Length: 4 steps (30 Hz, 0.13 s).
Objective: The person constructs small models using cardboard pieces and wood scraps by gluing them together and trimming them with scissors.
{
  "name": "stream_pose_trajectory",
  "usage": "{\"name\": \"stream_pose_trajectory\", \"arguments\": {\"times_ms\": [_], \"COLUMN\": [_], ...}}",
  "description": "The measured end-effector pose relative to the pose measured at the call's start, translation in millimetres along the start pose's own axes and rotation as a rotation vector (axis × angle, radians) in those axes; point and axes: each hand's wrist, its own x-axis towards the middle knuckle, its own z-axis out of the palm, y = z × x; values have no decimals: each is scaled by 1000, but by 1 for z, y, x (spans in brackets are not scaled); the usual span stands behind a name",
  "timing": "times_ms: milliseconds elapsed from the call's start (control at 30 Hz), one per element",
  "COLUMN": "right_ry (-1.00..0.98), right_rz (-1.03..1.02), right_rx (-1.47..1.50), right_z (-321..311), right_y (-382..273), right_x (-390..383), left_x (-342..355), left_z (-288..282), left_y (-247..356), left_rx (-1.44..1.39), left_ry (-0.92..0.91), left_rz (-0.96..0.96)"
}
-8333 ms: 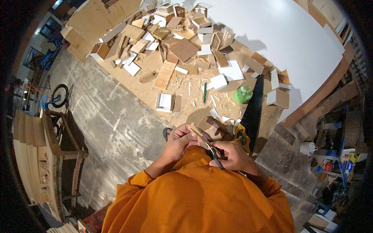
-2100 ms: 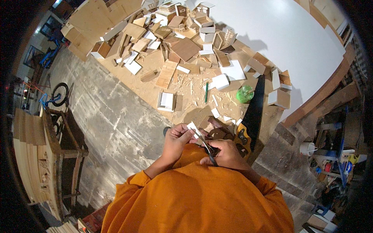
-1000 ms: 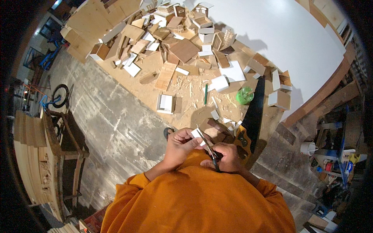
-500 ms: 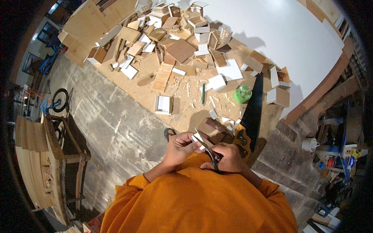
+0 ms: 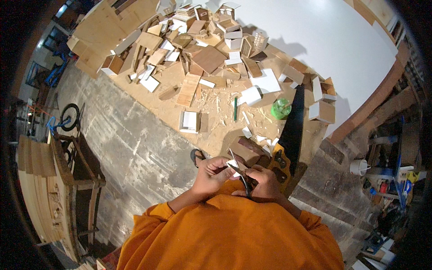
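Close to my body, my left hand (image 5: 209,174) pinches a small white piece (image 5: 233,167), perhaps card or thin sheet, between thumb and fingers. My right hand (image 5: 264,181) is closed around the black handles of a pair of scissors (image 5: 245,184). Their blades are spread, and the white piece lies at them. Just beyond my hands, brown wood blocks (image 5: 246,152) rest on the near corner of the board. A handsaw (image 5: 281,163) with a yellow-brown handle and dark blade lies to the right of my right hand.
Wood shavings, a green pencil (image 5: 235,109), a green translucent container (image 5: 281,109) and a small white-lined box (image 5: 190,121) are on the wooden board. Behind them is a heap of wooden offcuts (image 5: 209,58). A white sheet (image 5: 342,54) spreads at the far right; a wooden rack (image 5: 72,180) stands left.
The scissor blades have spread wider around the white piece. My left hand has shifted slightly to the right and turned a little with the piece.
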Motion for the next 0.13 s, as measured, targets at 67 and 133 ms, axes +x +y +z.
{"name": "stream_pose_trajectory", "arguments": {"times_ms": [67,133], "right_ry": [-46,-110], "right_rz": [46,111], "right_rx": [-1,16], "right_z": [-2,0], "right_y": [-1,4], "right_x": [-2,-8], "left_x": [0,0], "left_z": [0,0], "left_y": [-1,1], "left_rx": [-1,33], "left_ry": [-12,-22], "left_rz": [12,16]}}
